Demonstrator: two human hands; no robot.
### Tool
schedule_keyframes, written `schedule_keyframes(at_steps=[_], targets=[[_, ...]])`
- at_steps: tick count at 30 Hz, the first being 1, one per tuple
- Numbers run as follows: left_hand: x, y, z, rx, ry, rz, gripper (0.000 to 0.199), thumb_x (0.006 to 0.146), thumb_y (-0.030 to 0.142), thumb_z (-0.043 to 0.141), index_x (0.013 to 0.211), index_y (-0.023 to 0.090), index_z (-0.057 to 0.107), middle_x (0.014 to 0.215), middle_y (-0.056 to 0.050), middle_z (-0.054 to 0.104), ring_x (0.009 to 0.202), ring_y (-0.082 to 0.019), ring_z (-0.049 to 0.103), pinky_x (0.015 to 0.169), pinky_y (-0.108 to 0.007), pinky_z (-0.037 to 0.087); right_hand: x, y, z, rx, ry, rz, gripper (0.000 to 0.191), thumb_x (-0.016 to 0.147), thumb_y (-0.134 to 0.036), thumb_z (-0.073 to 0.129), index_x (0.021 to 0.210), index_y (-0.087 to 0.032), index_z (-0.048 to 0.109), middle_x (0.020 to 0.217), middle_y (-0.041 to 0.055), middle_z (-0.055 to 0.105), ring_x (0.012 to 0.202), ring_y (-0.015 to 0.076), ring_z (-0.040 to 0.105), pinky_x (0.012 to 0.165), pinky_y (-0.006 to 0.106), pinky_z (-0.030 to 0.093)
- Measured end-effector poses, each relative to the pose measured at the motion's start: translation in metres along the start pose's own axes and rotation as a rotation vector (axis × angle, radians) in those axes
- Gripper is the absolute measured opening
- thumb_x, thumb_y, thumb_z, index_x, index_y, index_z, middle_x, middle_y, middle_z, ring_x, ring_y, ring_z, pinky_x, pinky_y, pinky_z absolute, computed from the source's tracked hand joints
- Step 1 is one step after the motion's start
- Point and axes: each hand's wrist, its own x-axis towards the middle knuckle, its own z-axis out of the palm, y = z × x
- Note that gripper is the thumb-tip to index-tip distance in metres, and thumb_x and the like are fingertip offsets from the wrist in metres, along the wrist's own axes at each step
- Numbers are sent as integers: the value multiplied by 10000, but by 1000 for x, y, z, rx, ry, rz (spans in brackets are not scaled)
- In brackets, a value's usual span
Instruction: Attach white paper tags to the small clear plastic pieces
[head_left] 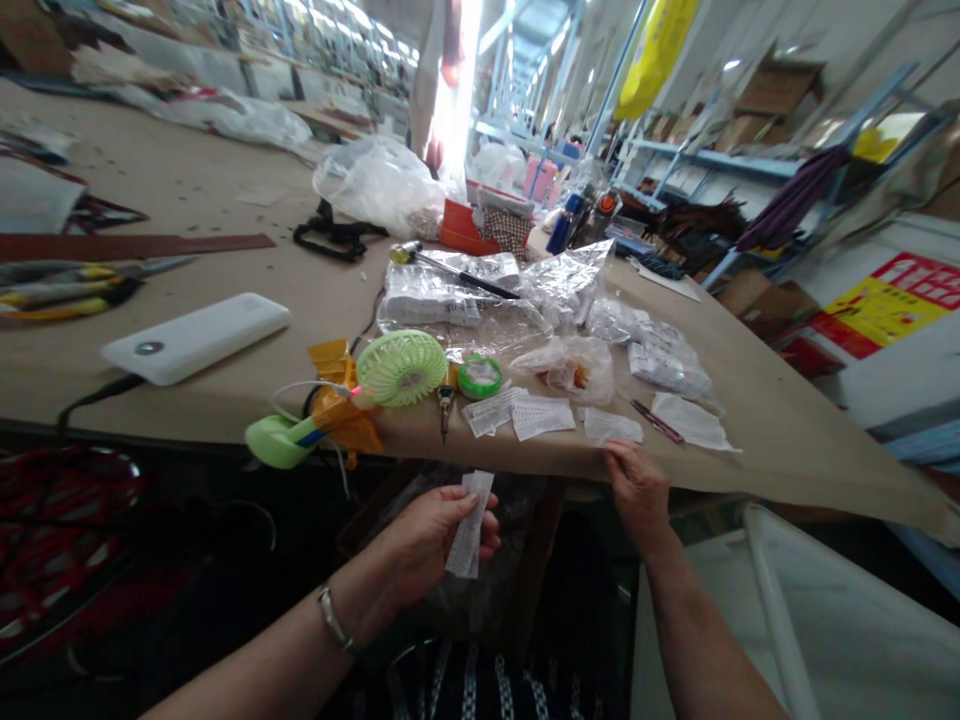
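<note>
My left hand [439, 530] is closed on narrow white printed labels [471, 530], pinched between thumb and fingers in front of the table edge. At that edge, the bent fingers of my right hand [637, 485] meet the near side of another white label [611, 426] lying on the table. Beside it are more printed labels [541, 416] and a further label pile [491, 410]. Small scissors or snips with dark blades [658, 424] lie just right of my right hand, near a blank white sheet [694, 420]. The print is too small to read.
A green fan [401, 368], a screwdriver-like tool [445, 405] and a green tape roll [480, 376] sit near the front edge. Behind are plastic-wrapped packs [435, 290] and a hammer [457, 272]. A white power bank [199, 338] lies left.
</note>
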Motion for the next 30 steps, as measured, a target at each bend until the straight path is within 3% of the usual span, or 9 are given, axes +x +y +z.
schedule_keyframes(at_steps=[3, 5, 6, 9, 12, 17, 24, 30], targets=[[-1, 0, 0, -20, -1, -10, 140, 805, 209, 558, 880, 94, 586, 660, -71, 636, 564, -172, 626, 578, -308, 506, 6, -23, -7, 126, 146, 32, 147, 857, -239, 514, 911, -196, 643, 922, 72, 659, 909, 210, 614, 852, 401, 480], [0, -1, 2, -28, -12, -11, 139, 807, 204, 549, 877, 92, 592, 664, -76, 636, 561, -176, 626, 580, -318, 507, 8, -53, -8, 254, 181, -49, 139, 832, -189, 543, 930, -218, 637, 936, 56, 657, 970, 220, 605, 894, 433, 466], [0, -1, 3, -39, -23, -9, 141, 809, 201, 544, 878, 89, 596, 668, -80, 638, 555, -175, 623, 578, -321, 507, 7, -71, -7, 341, 162, -103, 161, 823, -163, 549, 944, -230, 631, 950, 51, 654, 989, 223, 600, 887, 439, 474], [0, -1, 6, -120, -97, 52, 90, 776, 126, 557, 826, 75, 612, 665, -76, 630, 520, -138, 592, 521, -257, 477, -1, -124, 4, 516, -85, -356, 191, 814, -141, 560, 958, -246, 629, 973, 46, 652, 1057, 225, 560, 879, 427, 486], [0, -1, 5, -227, -123, 117, 66, 715, 30, 563, 731, 77, 607, 640, -46, 599, 487, -84, 540, 433, -172, 380, -12, -154, 22, 511, -177, -476, 164, 840, -155, 537, 920, -249, 645, 928, 28, 666, 1036, 199, 560, 923, 416, 457], [-1, -4, -3, -287, -28, 128, 40, 720, 69, 595, 685, 88, 595, 632, -35, 580, 494, -79, 526, 426, -166, 365, -20, -156, 37, 484, -224, -502, 147, 839, -150, 542, 892, -235, 650, 910, 20, 667, 1021, 172, 560, 962, 394, 430], [-2, -8, -2, -294, -96, 153, 36, 731, 104, 610, 706, 81, 620, 663, -52, 608, 538, -89, 551, 461, -173, 395, -19, -153, 32, 487, -269, -495, 161, 849, -147, 520, 896, -237, 644, 941, 21, 671, 1093, 184, 538, 986, 413, 411], [-6, -6, -2, -250, -62, 165, 37, 753, 95, 586, 726, 84, 609, 634, -41, 596, 493, -85, 545, 464, -181, 407, -22, -149, 28, 621, -272, -425, 301, 802, -154, 586, 1096, -217, 578, 1038, 61, 651, 1122, 230, 511, 952, 442, 438]])
